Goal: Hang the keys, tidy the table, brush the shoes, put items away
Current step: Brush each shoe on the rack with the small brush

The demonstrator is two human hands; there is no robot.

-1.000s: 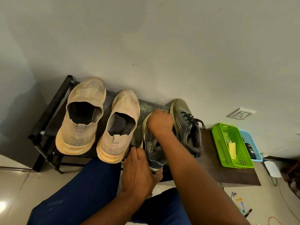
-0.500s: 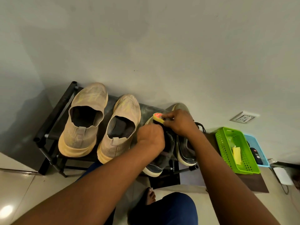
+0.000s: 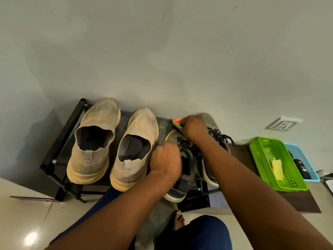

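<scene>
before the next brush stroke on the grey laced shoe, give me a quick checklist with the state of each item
1. Brush held in the right hand: ok, fingers curl round it.
2. Brush on the toe of the near grey shoe: ok.
3. Left hand steadying that shoe at its collar: ok, though its grip is partly hidden.
4. Shoe seated on the rack: not ok, its heel overhangs the front edge.
5. Laces clear of the brush: cannot tell, the right hand covers them.
6. Beige shoes clear of the stroke: ok, apart to the left.

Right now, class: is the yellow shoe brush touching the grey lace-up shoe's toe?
Touching: the head view shows the yellow shoe brush pressed onto the grey lace-up shoe.
</scene>
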